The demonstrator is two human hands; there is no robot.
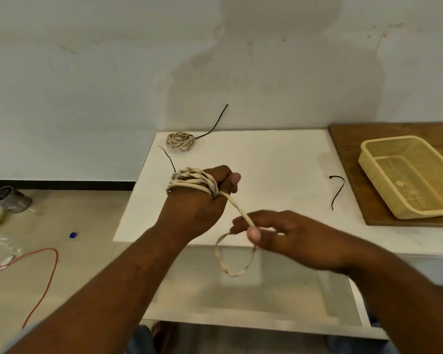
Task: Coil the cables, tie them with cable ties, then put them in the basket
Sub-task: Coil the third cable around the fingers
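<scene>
Head view: left hand [202,195], grip closed, carries wound turns of pale cable [189,183] above bench [279,154] left edge. Right hand [279,236], nearer camera, pinches free strand; its axis runs diagonally from coil toward bench front edge, slack loop hanging past it. Tied coil [180,141] at far left corner; loose tie [337,191] near right edge; basket [409,175] beyond, on wooden board.

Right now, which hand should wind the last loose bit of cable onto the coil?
Probably the right hand. It already pinches the loose cable tail, while the left hand is wrapped inside the coil and acts as the form.
</scene>
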